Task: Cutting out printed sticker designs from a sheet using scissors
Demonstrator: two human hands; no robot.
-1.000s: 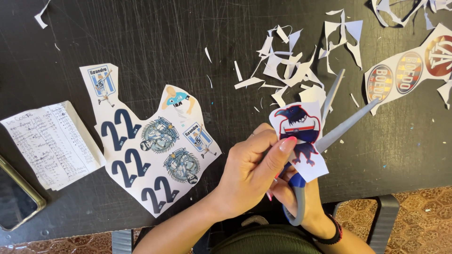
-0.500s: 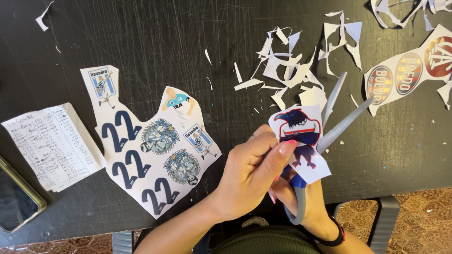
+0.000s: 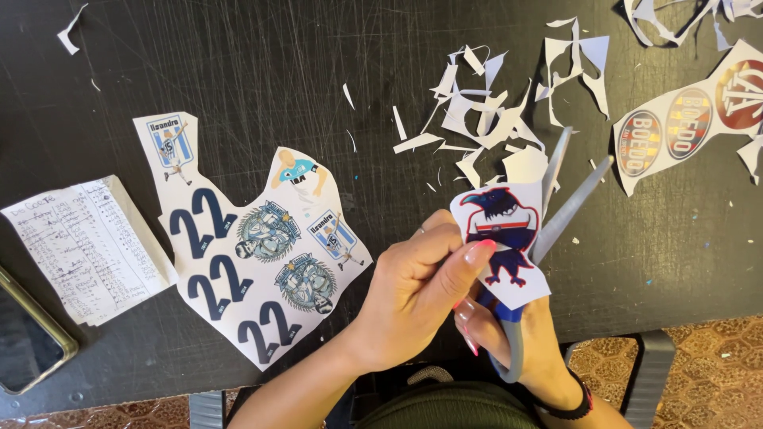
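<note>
Scissors [image 3: 556, 206]: grey blades and blue handles, blades parted in a V and pointing up and away over the table edge, just behind the paper cutout.
Right hand [image 3: 517, 338]: low in the view, fingers through the handles and closed around them; a dark band sits on the wrist.
Left hand [image 3: 417, 294]: thumb and fingers pinch the lower left edge of the cutout, holding it upright against the blades.
Cutout [image 3: 501, 238]: white paper piece printed with a dark bird figure in blue and red, above the near edge of the table.
Sticker sheet [image 3: 246, 254]: lies flat to the left, with numerals and round emblems, partly trimmed.
Scraps [image 3: 485, 111]: white offcuts scattered beyond the hands.
Table [image 3: 238, 56]: black and scratched.
Handwritten note [image 3: 83, 246]: far left, beside a phone [image 3: 28, 342].
Second sheet [image 3: 691, 119]: round badges, at right.
</note>
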